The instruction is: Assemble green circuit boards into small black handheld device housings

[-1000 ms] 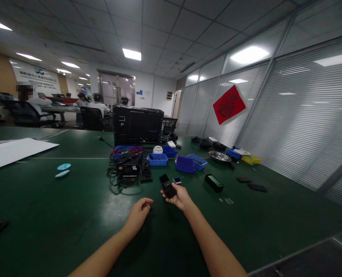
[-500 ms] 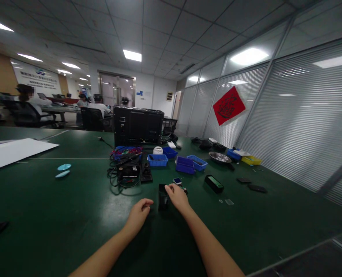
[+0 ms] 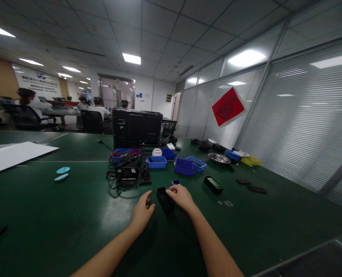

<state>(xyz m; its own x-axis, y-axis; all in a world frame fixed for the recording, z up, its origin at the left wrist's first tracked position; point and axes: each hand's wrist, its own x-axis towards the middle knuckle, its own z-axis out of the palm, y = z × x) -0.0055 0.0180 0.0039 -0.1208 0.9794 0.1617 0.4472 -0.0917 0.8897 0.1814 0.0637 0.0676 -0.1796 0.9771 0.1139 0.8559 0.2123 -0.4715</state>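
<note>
A small black open-topped box (image 3: 164, 200) sits at a slant on the green table in front of me. My right hand (image 3: 182, 197) is at the box's right side, with thumb and fingertips closed on its rim. To the left of the box is my left hand (image 3: 142, 211), apart from it. That hand holds nothing, and its thumb and fingers are spread. Just beyond my right hand lies a small module with a blue screen (image 3: 175, 182), partly covered by the fingers. The inside of the black box is too dark to make out.
A black box with a green screen (image 3: 213, 185) lies to the right, near a clear plate (image 3: 228, 203). Ahead are a black cabled device (image 3: 127, 172), blue trays (image 3: 156, 162) and a metal bowl (image 3: 218, 158). Pale blue shells (image 3: 62, 174) lie left.
The black box has turned from straight to slanted, its near end swinging right. My left hand's thumb and fingers have spread apart. My right hand remains at the box's rim.
</note>
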